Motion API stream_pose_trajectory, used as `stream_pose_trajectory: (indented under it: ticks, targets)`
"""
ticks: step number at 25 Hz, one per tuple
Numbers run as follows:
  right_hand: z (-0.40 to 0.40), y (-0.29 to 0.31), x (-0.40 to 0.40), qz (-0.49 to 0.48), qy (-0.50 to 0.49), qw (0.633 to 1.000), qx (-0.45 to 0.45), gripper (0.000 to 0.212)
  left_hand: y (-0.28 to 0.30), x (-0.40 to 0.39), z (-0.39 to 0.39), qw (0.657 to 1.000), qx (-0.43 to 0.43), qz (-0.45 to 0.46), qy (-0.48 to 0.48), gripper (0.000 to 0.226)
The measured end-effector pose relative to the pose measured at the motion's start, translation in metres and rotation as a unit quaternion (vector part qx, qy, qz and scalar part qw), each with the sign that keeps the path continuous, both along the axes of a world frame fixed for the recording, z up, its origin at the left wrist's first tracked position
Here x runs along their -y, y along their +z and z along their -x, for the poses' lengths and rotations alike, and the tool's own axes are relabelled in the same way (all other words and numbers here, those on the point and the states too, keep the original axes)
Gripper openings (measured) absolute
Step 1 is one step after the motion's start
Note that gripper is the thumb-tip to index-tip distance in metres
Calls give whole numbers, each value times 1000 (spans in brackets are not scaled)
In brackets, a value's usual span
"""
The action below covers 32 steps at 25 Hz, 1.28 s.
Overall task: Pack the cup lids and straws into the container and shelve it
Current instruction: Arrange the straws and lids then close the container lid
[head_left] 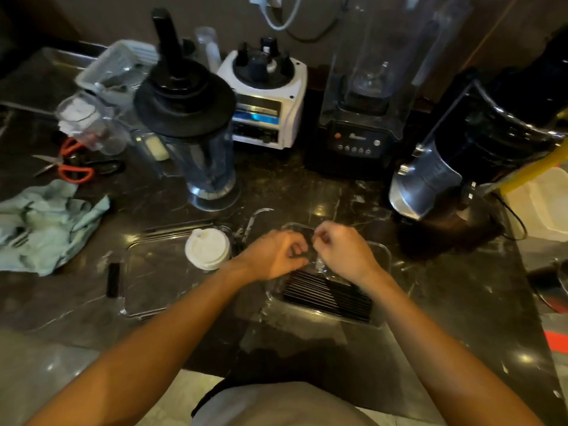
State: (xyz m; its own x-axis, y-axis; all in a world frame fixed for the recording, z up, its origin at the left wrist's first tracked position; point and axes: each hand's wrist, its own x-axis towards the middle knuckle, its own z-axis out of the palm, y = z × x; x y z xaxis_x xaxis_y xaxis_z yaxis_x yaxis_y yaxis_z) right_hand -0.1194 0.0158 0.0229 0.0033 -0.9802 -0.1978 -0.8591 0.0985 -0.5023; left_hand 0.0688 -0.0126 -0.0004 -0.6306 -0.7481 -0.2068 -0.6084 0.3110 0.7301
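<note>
item 1: container (381,315), clear plastic, on dark marble tabletop (445,287) at 6 o'clock of the scene, near front edge. sits right in front of the person, prob so both hands reach in w/o stretching.

item 2: straws (329,293), black, lying flat and parallel inside the container's near half. laid lengthwise, looks like the only way they fit.

item 3: left hand (273,256), fingers curled, over the container's far half. right hand (341,250), also curled, just beside it. something clear and crinkly shows betw. them, maybe a wrapper or film; both hands seem to pinch at it, but blurred, cannot tell for sure what they hold.

item 4: cup lids (207,249), white, short stack, at 9 o'clock of the container, resting on a clear flat tray-like piece (147,287), poss. the container's lid. not packed yet; parked close by for the next load, i'd judge.

item 5: misc. blender jug (196,133) at 11 o'clock, white blender base (264,96) at 12, black blender (359,124) at 1. green cloth (46,229) and orange scissors (70,167) far out at 9–10.

status: straws in, lids out, shelving not begun.
</note>
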Motion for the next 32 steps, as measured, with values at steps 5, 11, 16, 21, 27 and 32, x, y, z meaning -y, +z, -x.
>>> stream_pose_trajectory:
  ticks: [5,11,16,21,27,32]
  targets:
    - [-79,-8,36,-24,-72,976,203,15,-2,-2,-89,946,-116,0,302,1]
    - [-165,-54,53,-124,-31,976,174,30,-35,-25,-170,835,-75,-54,542,39]
    - [-190,-86,50,-171,-43,980,90,42,-64,-31,-188,824,-92,-183,528,45]
    - [-196,-92,47,-149,-9,987,52,41,-67,-24,-180,789,-181,-261,526,32]
    - [-202,-87,39,-192,-61,971,128,29,-65,-25,-179,781,-173,-275,534,14]
    - [-200,-70,35,-256,-120,925,254,14,-65,-27,-185,785,-154,-288,527,23]
